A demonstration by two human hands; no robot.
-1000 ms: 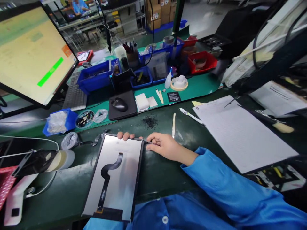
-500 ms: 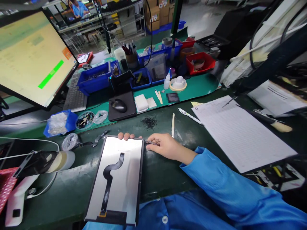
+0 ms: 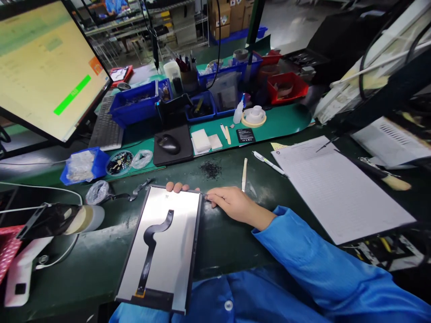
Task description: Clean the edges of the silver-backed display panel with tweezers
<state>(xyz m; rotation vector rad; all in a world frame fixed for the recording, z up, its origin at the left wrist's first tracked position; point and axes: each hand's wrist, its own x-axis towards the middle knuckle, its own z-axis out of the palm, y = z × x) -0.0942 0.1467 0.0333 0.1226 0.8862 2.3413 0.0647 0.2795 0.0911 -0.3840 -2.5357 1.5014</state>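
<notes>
An LCD screen panel [image 3: 175, 251] stands tilted in front of me, silvery back toward me, with a black ribbon cable [image 3: 150, 242] running down it. My left hand [image 3: 177, 186] is closed on its top edge; only the fingertips show, the rest hidden behind the panel. At the panel's upper right corner, my right hand [image 3: 232, 204] pinches slim metal tweezers [image 3: 204, 194], mostly covered by the fingers, with the tip at the corner. A pile of small black scraps [image 3: 210, 169] lies on the bench beyond the hands.
A cream stick [image 3: 244, 174], a white pen [image 3: 269, 163] and a printed sheet [image 3: 340, 193] lie to the right. Blue bins [image 3: 134, 107], a mouse [image 3: 169, 144] and a monitor [image 3: 50, 67] stand behind. A tape roll [image 3: 92, 217] sits at left.
The panel has shifted slightly left and up in the view. My right hand has turned and closed in on the panel's corner, its fingers now covering more of the tweezers.
</notes>
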